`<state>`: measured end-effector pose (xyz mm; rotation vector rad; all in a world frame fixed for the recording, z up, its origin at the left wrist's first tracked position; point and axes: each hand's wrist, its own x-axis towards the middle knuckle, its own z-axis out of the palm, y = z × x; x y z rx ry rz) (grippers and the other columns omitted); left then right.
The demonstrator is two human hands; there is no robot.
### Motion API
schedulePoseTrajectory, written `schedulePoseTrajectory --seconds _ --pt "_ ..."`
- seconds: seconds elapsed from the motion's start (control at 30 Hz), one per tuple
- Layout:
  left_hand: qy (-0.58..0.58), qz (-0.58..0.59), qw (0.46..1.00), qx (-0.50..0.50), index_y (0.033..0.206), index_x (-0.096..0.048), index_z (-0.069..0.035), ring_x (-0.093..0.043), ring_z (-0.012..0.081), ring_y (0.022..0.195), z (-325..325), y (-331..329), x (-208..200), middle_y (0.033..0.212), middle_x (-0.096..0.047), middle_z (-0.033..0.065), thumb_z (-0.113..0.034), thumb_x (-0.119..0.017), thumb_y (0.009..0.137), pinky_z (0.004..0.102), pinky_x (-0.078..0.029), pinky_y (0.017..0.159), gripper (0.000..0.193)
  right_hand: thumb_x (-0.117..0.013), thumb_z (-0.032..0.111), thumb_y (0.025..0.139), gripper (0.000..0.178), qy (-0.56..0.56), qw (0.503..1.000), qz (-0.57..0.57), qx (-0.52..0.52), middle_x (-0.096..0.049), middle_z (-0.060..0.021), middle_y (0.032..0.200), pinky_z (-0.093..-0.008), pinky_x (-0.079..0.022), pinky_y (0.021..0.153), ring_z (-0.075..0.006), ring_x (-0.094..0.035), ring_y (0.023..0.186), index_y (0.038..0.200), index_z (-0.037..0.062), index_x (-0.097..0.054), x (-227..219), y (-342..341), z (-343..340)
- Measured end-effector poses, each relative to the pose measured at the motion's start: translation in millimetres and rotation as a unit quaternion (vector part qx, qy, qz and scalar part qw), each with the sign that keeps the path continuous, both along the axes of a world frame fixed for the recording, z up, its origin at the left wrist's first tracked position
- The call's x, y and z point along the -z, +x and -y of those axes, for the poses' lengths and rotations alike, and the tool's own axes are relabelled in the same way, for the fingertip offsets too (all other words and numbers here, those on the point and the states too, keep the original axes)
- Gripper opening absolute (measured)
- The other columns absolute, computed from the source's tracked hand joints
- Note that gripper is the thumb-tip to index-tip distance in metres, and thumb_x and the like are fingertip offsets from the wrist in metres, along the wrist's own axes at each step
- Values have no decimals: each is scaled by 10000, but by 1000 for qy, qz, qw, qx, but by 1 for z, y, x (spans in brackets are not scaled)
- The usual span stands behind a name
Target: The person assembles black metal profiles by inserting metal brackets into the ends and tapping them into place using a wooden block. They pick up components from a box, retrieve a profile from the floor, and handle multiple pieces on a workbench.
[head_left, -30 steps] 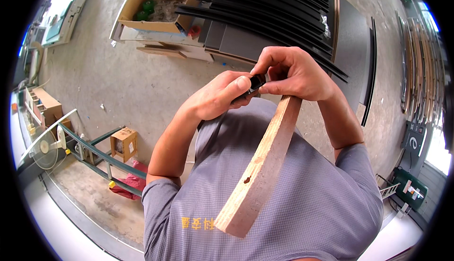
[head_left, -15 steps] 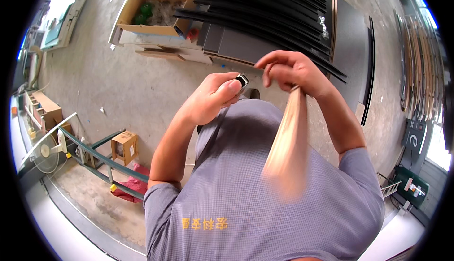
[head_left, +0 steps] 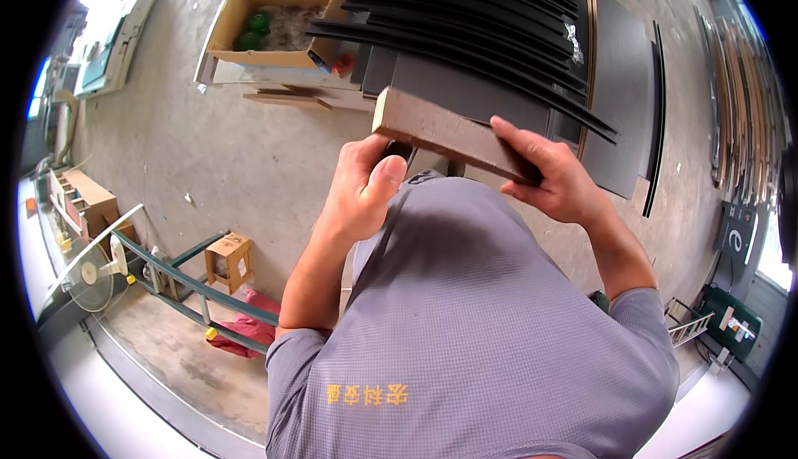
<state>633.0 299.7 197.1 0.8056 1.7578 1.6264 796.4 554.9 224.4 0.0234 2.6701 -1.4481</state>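
Wooden block (head_left: 453, 137) aloft before grey shirt (head_left: 490, 309), its right end pinched in right hand (head_left: 553, 170). Left hand (head_left: 359, 189) wraps small black object (head_left: 402, 152) near block's other end; contact unclear. Block looks stiff, lightish; I'd grip edge to edge.

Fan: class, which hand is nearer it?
Left: the left hand is up and right of the fan in the picture; the right hand, gripping the wood block, is farther right.
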Motion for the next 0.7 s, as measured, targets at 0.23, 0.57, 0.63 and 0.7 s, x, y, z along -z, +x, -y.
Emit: schedulePoseTrajectory --seconds 0.23,0.57,0.63,0.7 --pt "13 30 999 -21 800 -514 -42 -403 79 601 -6 -1 1 660 -469 -2 -844 -459 905 271 -280 539 811 -794 160 914 815 -49 998 15 -20 -627 -180 1435 -353 -472 1087 -291 -648 1249 1609 58 -379 -2 -2 6" --pt "-20 -78 993 -91 836 -532 -23 -391 93 601 -18 6 -20 639 -437 -13 -832 -468 909 283 -282 544 814 -728 288 987 826 -63 991 -113 13 -603 -197 1423 -334 -445 1064 -258 -625 1230 1629 11 -287 35 -7 3" --pt "-6 -109 989 -99 862 -544 -6 -387 98 597 -24 8 -22 635 -425 -9 -821 -478 914 293 -277 540 819 -720 263 989 824 -126 985 -116 36 -583 -204 1444 -335 -433 1072 -267 -611 1256 1626 -11 -275 44 -9 9" --pt "10 -141 988 -66 933 -583 0 -488 222 569 -22 1 -23 656 -496 89 -562 -659 919 331 -426 562 568 -717 214 975 829 -149 982 -108 49 -570 -221 1456 -337 -424 1085 -287 -606 1274 1621 -36 -263 44 -13 14"
